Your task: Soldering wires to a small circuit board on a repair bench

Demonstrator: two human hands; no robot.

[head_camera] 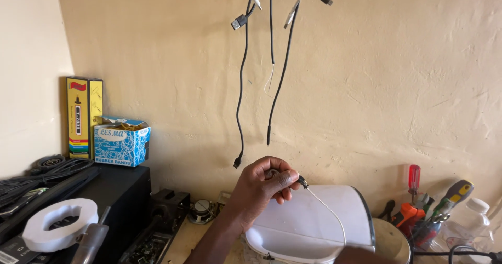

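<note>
My left hand (261, 185) is raised in front of the wall, fingers pinched on a small black plug (302, 181) at the end of a thin white wire (329, 211). The wire curves down over a white rounded appliance housing (314, 225) toward the bottom edge. There a dark sliver that looks like my right hand (361, 254) shows, too little to tell its grip. Several black and white cables (240, 86) hang down the wall just above my left hand.
On the left, a yellow box (83, 117) and a blue box (121, 141) stand on a black cabinet (120, 191), with a white ring (60, 223) and bundled cables nearby. Screwdrivers and pliers (429, 206) and a clear bottle (473, 219) sit at right.
</note>
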